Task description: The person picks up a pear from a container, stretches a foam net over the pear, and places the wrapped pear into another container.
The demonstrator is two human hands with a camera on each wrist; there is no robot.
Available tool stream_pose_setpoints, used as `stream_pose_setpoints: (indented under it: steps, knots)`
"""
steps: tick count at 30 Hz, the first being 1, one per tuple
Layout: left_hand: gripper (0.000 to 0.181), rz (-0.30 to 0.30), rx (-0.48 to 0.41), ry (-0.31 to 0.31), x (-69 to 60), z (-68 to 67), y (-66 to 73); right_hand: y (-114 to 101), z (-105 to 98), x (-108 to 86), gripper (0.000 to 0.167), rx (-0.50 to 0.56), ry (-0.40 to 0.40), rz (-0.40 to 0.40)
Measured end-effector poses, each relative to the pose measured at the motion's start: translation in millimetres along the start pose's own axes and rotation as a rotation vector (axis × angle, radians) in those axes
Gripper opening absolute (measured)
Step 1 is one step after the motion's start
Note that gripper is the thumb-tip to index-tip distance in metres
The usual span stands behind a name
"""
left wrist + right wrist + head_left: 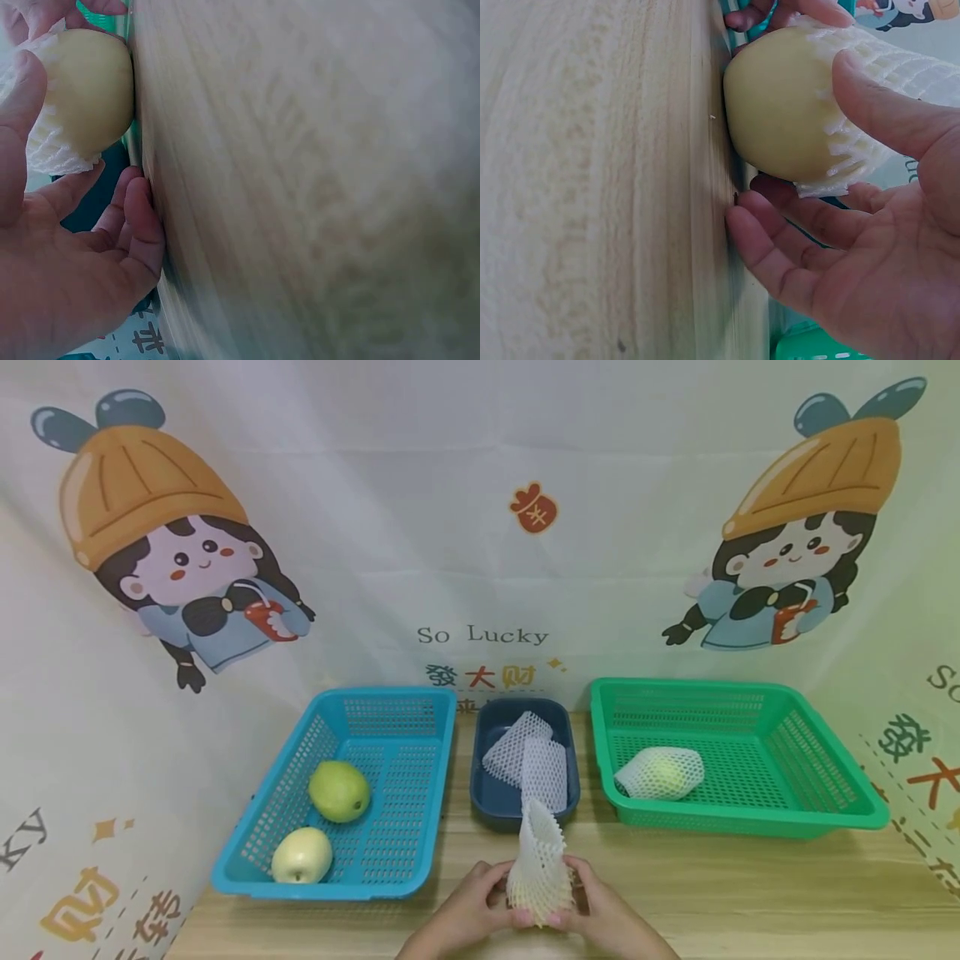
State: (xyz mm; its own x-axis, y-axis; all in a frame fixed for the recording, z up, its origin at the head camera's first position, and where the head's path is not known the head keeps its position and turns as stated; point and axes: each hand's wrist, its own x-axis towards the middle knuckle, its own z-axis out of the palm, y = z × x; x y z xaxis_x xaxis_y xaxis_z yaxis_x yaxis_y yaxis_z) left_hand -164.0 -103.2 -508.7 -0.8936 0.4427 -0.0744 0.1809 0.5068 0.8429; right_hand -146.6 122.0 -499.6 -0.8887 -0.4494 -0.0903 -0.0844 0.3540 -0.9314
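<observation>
A pale yellow round fruit, apple-like, (769, 109) rests on the wooden table with a white foam net sleeve (540, 860) pulled over its upper part. The sleeve's empty end stands up above it. My left hand (468, 903) holds the sleeve's lower edge from the left, thumb on the near side and fingers beneath. From the right, my right hand (606, 908) grips the same edge in a matching way. Both wrist views show the fruit's lower part bare against the table.
A blue basket (442, 777) on the left holds a green fruit (339, 791) and a pale yellow apple (302, 855). Behind the hands, a dark blue tray (489, 802) contains foam net sleeves (546, 768). The green basket (757, 818) at right holds a netted fruit (662, 773).
</observation>
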Motion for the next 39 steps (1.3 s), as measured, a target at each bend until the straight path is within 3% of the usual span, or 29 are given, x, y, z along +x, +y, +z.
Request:
stream_pose_setpoints:
  steps: [8, 16, 22, 26, 31, 39]
  knots:
    - [0.071, -0.027, 0.098, 0.000, 0.6, -0.2, 3.0, 4.1, 0.9, -0.6, 0.083, -0.022, -0.019, -0.037]
    - [0.077, -0.066, 0.241, 0.021, -1.0, 4.6, 4.6, 7.9, 7.9, 2.1, 0.078, -0.170, 0.054, -0.021]
    - [0.075, -0.055, 0.325, 0.038, 0.0, 6.6, 5.8, 7.0, 10.6, 4.5, 0.078, -0.191, 0.072, -0.038]
    - [0.075, -0.047, 0.339, 0.036, 0.6, 5.6, 7.1, 4.7, 11.0, 7.2, 0.082, -0.157, 0.047, -0.046]
    - [0.075, -0.052, 0.320, 0.015, -0.3, 2.8, 8.6, 4.2, 12.0, 10.5, 0.091, -0.039, -0.005, -0.014]
    - [0.070, -0.040, 0.310, -0.036, -1.1, -2.2, 10.6, 0.7, 11.3, 10.1, 0.091, 0.021, 0.052, 0.056]
